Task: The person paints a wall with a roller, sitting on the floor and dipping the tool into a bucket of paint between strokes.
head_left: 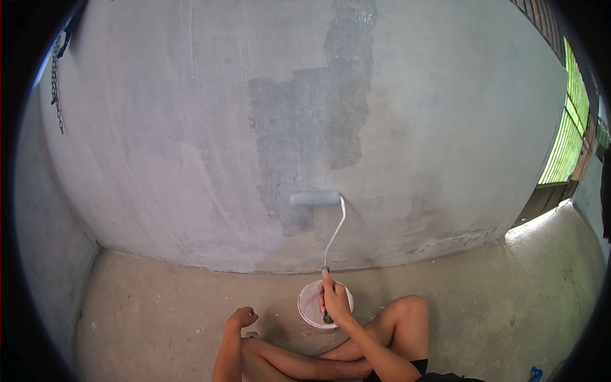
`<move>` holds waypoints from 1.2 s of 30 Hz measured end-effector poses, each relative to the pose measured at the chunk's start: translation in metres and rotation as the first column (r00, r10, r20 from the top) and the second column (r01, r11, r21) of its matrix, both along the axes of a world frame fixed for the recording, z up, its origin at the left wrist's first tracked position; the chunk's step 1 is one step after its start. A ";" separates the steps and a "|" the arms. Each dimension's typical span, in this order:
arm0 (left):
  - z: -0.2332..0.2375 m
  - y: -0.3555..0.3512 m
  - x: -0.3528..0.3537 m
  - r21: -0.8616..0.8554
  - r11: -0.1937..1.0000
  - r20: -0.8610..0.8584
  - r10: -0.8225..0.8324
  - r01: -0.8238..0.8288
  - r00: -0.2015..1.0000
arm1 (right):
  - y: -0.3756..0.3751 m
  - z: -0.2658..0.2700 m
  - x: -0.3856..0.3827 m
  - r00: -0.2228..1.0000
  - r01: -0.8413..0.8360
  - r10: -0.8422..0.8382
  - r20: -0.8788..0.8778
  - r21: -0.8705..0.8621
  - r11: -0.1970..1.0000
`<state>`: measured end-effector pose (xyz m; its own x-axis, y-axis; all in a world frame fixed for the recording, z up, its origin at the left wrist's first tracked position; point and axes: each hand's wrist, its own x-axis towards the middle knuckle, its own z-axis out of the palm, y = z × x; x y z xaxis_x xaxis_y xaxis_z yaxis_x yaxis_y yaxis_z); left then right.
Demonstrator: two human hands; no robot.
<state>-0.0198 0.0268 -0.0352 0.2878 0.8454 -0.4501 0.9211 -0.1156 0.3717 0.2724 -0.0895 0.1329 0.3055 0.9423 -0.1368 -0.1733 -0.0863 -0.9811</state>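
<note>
My right hand (335, 299) is wrapped round the dark handle of a paint roller (315, 198). Its pale sleeve lies level against the wall (445, 127), at the lower part of a darker, wet-looking patch (309, 114). A bent white rod joins sleeve and handle. Below that hand stands a round bucket (300, 305) with a white rim; pale pinkish-white shows inside, and the hand hides part of it. My left hand (243, 316) hovers over my leg, left of the bucket, its fingers curled in and nothing visible in them.
My crossed legs (286, 360) are on the concrete floor (172, 305) in front of the wall. A chain (56, 95) hangs at the upper left. On the right is an opening with green slats (566, 134). A small blue object (536, 374) lies at the lower right.
</note>
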 end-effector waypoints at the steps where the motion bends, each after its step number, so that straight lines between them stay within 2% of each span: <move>1: -0.001 0.000 0.001 -0.001 1.000 0.000 -0.002 0.002 1.000 | 0.004 0.010 0.000 1.000 0.002 -0.002 0.000 -0.001 1.000; 5: -0.001 0.000 0.000 0.003 1.000 0.002 0.008 -0.008 1.000 | 0.022 0.057 0.003 0.998 0.005 -0.012 0.056 0.127 0.992; 9: 0.002 0.000 0.003 -0.021 0.999 0.002 0.044 -0.044 0.999 | 0.027 0.061 0.006 0.997 -0.011 -0.001 0.071 0.171 0.985; 14: 0.001 0.000 0.003 -0.002 1.000 0.004 0.026 -0.026 1.000 | 0.012 -0.003 0.003 0.991 0.036 -0.047 0.127 0.089 0.995; 17: -0.001 0.000 0.002 0.008 1.000 0.004 0.010 -0.010 1.000 | 0.007 -0.011 0.003 0.993 0.032 -0.036 0.112 0.034 0.999; 19: -0.002 0.000 -0.001 0.019 1.000 0.009 -0.002 0.002 1.000 | 0.007 -0.002 0.000 0.995 0.026 -0.027 0.091 0.012 1.000; 24: 0.000 0.000 0.001 -0.005 1.000 0.007 0.020 -0.020 1.000 | 0.027 0.040 0.002 0.995 0.006 -0.023 0.096 0.180 0.984; 27: 0.003 -0.001 0.001 -0.019 0.999 0.015 0.029 -0.028 0.999 | 0.032 0.049 0.004 0.998 -0.008 -0.004 0.067 0.184 0.983; 31: 0.001 0.000 0.001 -0.013 0.999 0.006 0.032 -0.032 0.999 | 0.020 0.018 0.008 0.991 -0.002 -0.021 0.134 0.167 0.986; 33: -0.003 0.002 0.000 0.028 0.999 0.017 -0.018 0.018 1.000 | 0.011 -0.014 0.007 0.990 0.029 -0.038 0.137 0.065 0.997; 36: -0.002 0.001 0.000 -0.003 1.000 0.011 -0.001 0.001 1.000 | -0.003 -0.043 0.003 0.994 0.025 -0.024 0.104 -0.008 1.000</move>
<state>-0.0197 0.0281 -0.0376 0.2936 0.8438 -0.4492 0.9168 -0.1155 0.3823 0.2758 -0.0921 0.0894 0.3416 0.9331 -0.1122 -0.0728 -0.0928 -0.9930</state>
